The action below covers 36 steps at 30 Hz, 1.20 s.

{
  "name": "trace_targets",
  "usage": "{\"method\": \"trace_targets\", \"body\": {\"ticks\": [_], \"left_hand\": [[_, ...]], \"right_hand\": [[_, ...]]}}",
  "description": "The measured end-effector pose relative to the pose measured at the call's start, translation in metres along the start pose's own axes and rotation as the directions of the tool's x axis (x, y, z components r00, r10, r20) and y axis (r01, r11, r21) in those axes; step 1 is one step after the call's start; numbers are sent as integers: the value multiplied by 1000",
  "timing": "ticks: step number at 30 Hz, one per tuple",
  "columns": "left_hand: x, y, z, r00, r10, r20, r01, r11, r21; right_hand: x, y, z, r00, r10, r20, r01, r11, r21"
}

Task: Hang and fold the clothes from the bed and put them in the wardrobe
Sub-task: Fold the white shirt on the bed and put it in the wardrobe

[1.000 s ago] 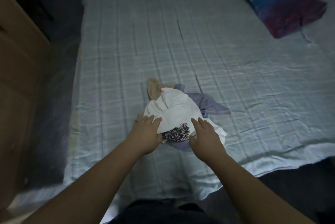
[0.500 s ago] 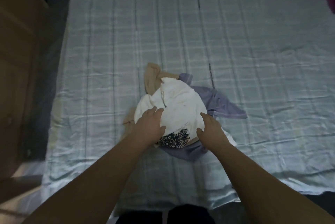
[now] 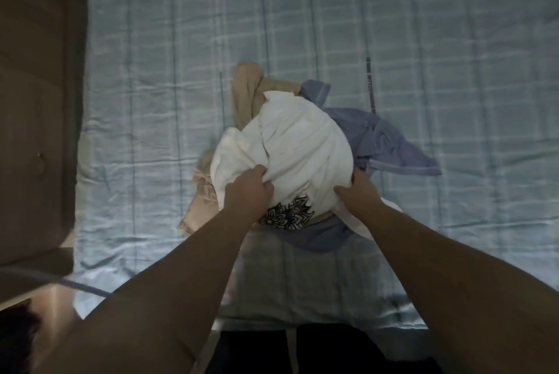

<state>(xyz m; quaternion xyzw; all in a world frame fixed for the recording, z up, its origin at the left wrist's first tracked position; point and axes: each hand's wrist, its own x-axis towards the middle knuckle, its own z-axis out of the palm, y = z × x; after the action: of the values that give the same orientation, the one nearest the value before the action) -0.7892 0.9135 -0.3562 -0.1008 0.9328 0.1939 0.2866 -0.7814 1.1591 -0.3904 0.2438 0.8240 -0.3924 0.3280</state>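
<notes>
On the checked bed [image 3: 423, 40], left hand [image 3: 246, 192] bunching the white garment [image 3: 302, 143], right hand [image 3: 360, 193] gripping its edge

A home bedroom: a bed [image 3: 302, 25] with a pale blue checked sheet is filling the view, wooden furniture [image 3: 36, 101] standing just beside it.

The bed [image 3: 423, 25] is recorded as covered in creased pale-blue check. A heap of clothes [image 3: 296, 161] is laid near its centre: beige garment [image 3: 245, 95] at 10 o'clock, purple garment [image 3: 390, 143] at 3 o'clock, white garment [image 3: 305, 131] uppermost.
</notes>
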Motion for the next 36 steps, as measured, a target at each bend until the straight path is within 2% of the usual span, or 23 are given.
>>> {"method": "trace_targets", "body": {"ticks": [3, 5, 8, 12, 16, 20, 24, 26, 28, 30, 33, 36], "left_hand": [[-16, -3, -21, 989, -118, -92, 98, 976, -196], [-26, -10, -38, 966, -175, -190, 110, 945, -308], [-42, -26, -59, 930, -253, -267, 154, 927, -342], [-72, -44, -68, 945, -292, -147, 229, 912, -340], [-91, -51, -55, 975, -216, -40, 197, 939, -284], [-100, -43, -33, 986, -155, 64, 168, 935, -312], [-105, -43, -31, 981, -192, 17, 183, 904, -386], [-104, -46, -42, 952, -305, -3, 242, 761, -602], [-101, -53, -58, 916, -400, -9, 232, 549, -803], [-95, -61, -74, 899, -438, 1, 183, 373, -910], [-80, -68, -103, 904, -421, 69, 125, 107, -986], [-55, -67, -128, 939, -334, 82, 86, -5, -996]], "right_hand": [[-16, 0, -1, 1000, 16, -14, -14, 986, 164], [-30, -3, -9, 999, 2, -40, 9, 965, 260], [-48, -1, -20, 996, -52, -68, 71, 950, 306], [-71, 3, -30, 985, -88, -151, 138, 924, 356], [-84, 3, -31, 962, -194, -192, 251, 904, 347], [-94, 0, -21, 967, -223, -124, 249, 930, 270], [-99, 3, -6, 987, -155, -52, 163, 920, 356], [-99, 5, -2, 994, -57, -92, 79, 963, 258], [-97, 7, -4, 990, 19, -140, 3, 988, 155], [-98, 1, -7, 981, -30, -191, 63, 983, 172], [-95, -24, -18, 939, -163, -304, 229, 953, 196], [-82, -54, -29, 915, -180, -361, 284, 923, 258]]}}
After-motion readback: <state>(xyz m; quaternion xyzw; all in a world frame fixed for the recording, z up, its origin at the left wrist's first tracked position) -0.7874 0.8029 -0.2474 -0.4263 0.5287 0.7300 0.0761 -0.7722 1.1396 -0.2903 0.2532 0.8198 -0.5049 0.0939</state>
